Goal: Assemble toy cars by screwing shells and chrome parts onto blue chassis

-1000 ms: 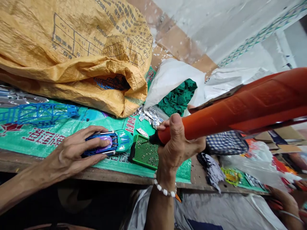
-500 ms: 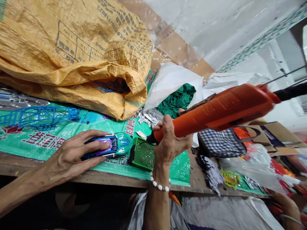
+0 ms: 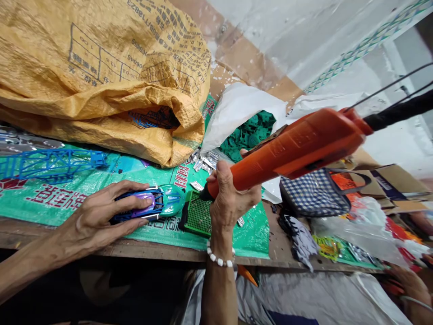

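Under the fingers of my left hand [image 3: 104, 210] lies a toy car body [image 3: 172, 201], teal at the front, with a blue frame and a purple middle part. The fingers and thumb grip its two sides. My right hand [image 3: 232, 196] is wrapped round an orange electric screwdriver [image 3: 284, 149], its dark tip pointing down and left. That tip is over a green perforated screw tray [image 3: 199, 214] holding small screws, just right of the car; whether a screw is on the tip I cannot make out.
A yellow woven sack [image 3: 111, 76] with blue parts inside fills the back left. A blue lattice frame [image 3: 57, 164] lies at left. Behind the tray stands a white bag [image 3: 230, 113] of green parts. Right are a checked bag [image 3: 314, 194] and another person's hand [image 3: 411, 280].
The screwdriver and my right hand have shifted slightly left and down over the tray. My left hand still holds the car; the whole view has moved a little.
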Available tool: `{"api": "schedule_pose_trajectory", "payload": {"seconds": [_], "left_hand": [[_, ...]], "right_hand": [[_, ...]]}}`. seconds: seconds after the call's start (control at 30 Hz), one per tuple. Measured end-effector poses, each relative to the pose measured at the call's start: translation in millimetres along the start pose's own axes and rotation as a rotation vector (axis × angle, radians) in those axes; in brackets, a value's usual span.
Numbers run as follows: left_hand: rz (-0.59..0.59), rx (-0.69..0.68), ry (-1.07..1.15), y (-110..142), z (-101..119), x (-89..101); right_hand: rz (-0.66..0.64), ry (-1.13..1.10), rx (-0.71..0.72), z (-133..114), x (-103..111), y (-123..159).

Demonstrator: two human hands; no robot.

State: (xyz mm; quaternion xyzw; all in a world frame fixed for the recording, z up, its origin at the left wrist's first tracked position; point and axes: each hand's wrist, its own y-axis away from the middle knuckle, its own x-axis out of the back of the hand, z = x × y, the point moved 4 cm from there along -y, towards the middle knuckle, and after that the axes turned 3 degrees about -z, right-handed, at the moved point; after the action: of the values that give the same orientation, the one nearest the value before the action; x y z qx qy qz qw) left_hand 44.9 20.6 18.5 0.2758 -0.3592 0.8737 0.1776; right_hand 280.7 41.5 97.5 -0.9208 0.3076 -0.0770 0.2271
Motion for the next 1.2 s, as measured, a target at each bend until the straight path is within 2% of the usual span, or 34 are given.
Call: {"api": "schedule_pose_trajectory", "payload": {"seconds": [0.2, 0.47, 0.63, 0.8, 1.03, 1.2], "left_hand": [[0.02, 0.012, 0.016, -0.6, 2.0, 1.6], [0.006, 0.089, 0.052, -1.5, 2.3, 1.3], [-0.009, 0.058, 0.047, -1.8, 2.3, 1.7], [-0.015, 0.021, 0.036, -1.3, 1.6, 1.0], [0.014, 0.04, 0.032, -2.7, 3.8, 3.0], [-0.015, 0.017, 0.019, -3.6, 5.6, 2.3]], "right_hand": [[0.016, 0.068, 0.052, -3.1, 1.3, 2.1], [0.019, -0.012, 0.026, -2.3, 0.8, 1.9], [0.04, -0.097, 0.041, -1.6, 1.4, 1.2], [0.035, -0.041, 0.048, -1.0, 4.9, 1.1], [0.017, -0.008, 0.044, -4.6, 4.4, 2.4], [0.012, 0.005, 0.021, -4.6, 3.5, 2.2]]}}
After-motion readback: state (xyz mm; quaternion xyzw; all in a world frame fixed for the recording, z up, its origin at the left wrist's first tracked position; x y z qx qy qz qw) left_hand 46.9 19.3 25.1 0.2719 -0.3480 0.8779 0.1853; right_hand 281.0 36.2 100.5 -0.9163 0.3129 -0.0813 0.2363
